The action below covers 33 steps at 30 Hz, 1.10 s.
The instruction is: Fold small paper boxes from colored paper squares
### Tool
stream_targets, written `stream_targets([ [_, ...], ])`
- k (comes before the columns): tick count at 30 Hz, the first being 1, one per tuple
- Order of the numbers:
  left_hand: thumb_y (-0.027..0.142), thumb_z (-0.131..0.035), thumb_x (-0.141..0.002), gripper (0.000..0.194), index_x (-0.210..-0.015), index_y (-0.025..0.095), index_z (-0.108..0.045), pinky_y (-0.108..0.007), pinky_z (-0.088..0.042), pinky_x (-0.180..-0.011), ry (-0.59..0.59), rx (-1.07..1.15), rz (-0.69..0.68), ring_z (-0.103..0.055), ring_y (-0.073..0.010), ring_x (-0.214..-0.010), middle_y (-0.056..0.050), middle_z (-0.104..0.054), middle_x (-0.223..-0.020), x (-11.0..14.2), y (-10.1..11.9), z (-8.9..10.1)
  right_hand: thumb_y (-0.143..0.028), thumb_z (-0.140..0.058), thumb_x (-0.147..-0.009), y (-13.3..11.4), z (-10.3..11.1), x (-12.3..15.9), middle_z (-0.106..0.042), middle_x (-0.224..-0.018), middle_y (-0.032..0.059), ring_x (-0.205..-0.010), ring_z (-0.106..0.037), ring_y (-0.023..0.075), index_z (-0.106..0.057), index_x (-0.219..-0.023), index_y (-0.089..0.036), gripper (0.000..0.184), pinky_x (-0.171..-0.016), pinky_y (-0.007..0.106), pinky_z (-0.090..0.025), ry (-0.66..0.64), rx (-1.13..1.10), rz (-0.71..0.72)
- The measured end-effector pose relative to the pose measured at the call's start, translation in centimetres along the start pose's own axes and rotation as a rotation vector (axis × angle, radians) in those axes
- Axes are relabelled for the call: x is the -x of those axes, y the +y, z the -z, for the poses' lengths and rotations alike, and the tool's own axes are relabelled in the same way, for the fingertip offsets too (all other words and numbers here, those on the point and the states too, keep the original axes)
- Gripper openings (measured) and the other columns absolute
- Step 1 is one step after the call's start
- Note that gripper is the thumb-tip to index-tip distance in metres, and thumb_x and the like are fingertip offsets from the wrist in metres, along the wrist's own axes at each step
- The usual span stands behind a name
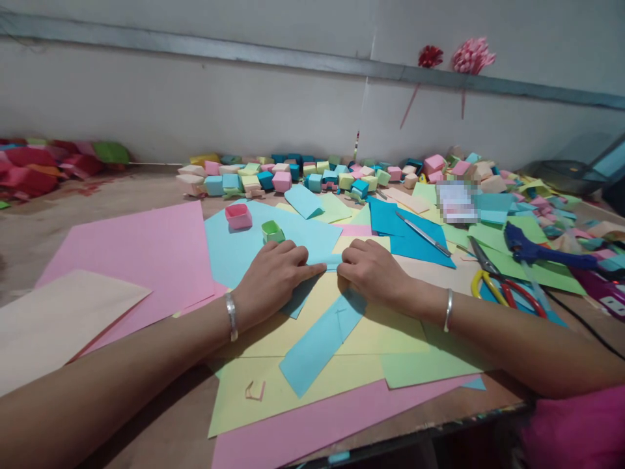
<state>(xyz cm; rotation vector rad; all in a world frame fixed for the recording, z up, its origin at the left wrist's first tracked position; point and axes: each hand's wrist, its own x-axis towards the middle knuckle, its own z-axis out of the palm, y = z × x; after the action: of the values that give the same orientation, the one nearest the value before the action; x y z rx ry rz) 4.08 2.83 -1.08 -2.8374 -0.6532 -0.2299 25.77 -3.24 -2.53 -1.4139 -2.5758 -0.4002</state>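
wall [293, 98] with two flowers [473, 57]; left hand [278, 277] and right hand [374, 270] pinch one blue strip [333, 260].

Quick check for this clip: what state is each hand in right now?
Left hand: index extended to the light-blue paper, other fingers curled; grip can't be told.
Right hand: fingers curled at that paper; grip hidden.

And here's the light-blue paper band [332, 260], narrow, lying crosswise at the far side of the yellow sheet [390, 329]; a short middle stretch shows, the rest mostly covered.
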Motion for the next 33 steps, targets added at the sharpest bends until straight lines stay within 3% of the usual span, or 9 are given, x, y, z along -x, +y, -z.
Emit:
stream_targets([
  [6, 0.018, -0.044, -0.092, 0.025, -0.085, 0.021, -0.068, -0.041, -0.032, -0.067, -0.026, -0.139, 0.008, -0.049, -0.0250, -0.078, -0.007, -0.060, -0.079, 0.3, 1.3, 1.7, -0.002, -0.054, -0.080, -0.1, 0.0, 0.1, -0.054, -0.070, 0.0070, -0.072, -0.034, 0.0180, -0.062, -0.064, -0.015, 0.022, -0.060, 0.033, -0.017, 0.011, 0.057, -0.002],
  [13, 0.007, -0.051, -0.075, 0.019, -0.061, 0.018, -0.059, -0.042, -0.032, -0.063, -0.036, -0.251, 0.093, -0.047, -0.0251, -0.070, -0.007, -0.052, -0.065, 1.3, 3.5, 1.8, 0.000, -0.050, -0.081, 0.0, -0.5, 0.1, -0.052, -0.069, 0.0075, -0.070, -0.031, 0.0175, -0.059, -0.062, -0.014, 0.026, -0.060, 0.032, -0.018, 0.061, 0.081, 0.029],
  [18, 0.011, -0.057, -0.071, 0.020, -0.053, 0.019, -0.056, -0.041, -0.029, -0.059, -0.170, -0.284, 0.120, -0.046, -0.0274, -0.069, -0.008, -0.051, -0.062, 1.8, 3.7, 2.3, 0.000, -0.048, -0.082, 0.0, -0.7, 0.2, -0.050, -0.067, 0.0070, -0.068, -0.029, 0.0169, -0.059, -0.063, -0.013, 0.026, -0.059, 0.032, -0.017, 0.052, 0.074, 0.041],
  [23, 0.014, -0.057, -0.074, 0.022, -0.053, 0.021, -0.057, -0.041, -0.028, -0.060, -0.182, -0.285, 0.086, -0.046, -0.0271, -0.070, -0.008, -0.050, -0.061, 1.6, 3.4, 2.2, -0.010, -0.040, -0.096, -0.1, -1.0, 0.2, -0.050, -0.072, 0.0053, -0.068, -0.030, 0.0183, -0.064, -0.108, -0.019, 0.029, -0.059, 0.033, -0.014, 0.104, 0.092, 0.088],
  [25, 0.015, -0.057, -0.073, 0.022, -0.052, 0.021, -0.057, -0.041, -0.028, -0.060, -0.178, -0.284, 0.086, -0.046, -0.0267, -0.069, -0.008, -0.050, -0.061, 1.6, 3.4, 2.1, -0.016, -0.040, -0.098, -0.4, -0.9, 0.1, -0.051, -0.075, 0.0058, -0.070, -0.032, 0.0191, -0.062, -0.115, -0.023, 0.028, -0.060, 0.034, -0.013, 0.100, 0.116, 0.087],
  [29, 0.018, -0.058, -0.073, 0.021, -0.052, 0.021, -0.057, -0.040, -0.027, -0.059, -0.193, -0.281, 0.079, -0.046, -0.0264, -0.069, -0.008, -0.051, -0.061, 1.7, 3.2, 2.2, -0.016, -0.048, -0.095, -1.2, -0.1, -0.1, -0.055, -0.080, 0.0090, -0.076, -0.037, 0.0206, -0.066, -0.103, -0.019, 0.019, -0.060, 0.035, -0.011, 0.021, 0.161, 0.033],
  [33, 0.017, -0.061, -0.069, 0.017, -0.053, 0.021, -0.058, -0.039, -0.027, -0.059, -0.238, -0.290, 0.067, -0.047, -0.0269, -0.071, -0.008, -0.053, -0.063, 1.6, 3.1, 2.4, -0.007, -0.050, -0.088, -1.6, 0.3, 0.4, -0.055, -0.072, 0.0094, -0.074, -0.037, 0.0204, -0.065, -0.076, -0.014, 0.021, -0.060, 0.036, -0.011, -0.015, 0.220, 0.001],
])
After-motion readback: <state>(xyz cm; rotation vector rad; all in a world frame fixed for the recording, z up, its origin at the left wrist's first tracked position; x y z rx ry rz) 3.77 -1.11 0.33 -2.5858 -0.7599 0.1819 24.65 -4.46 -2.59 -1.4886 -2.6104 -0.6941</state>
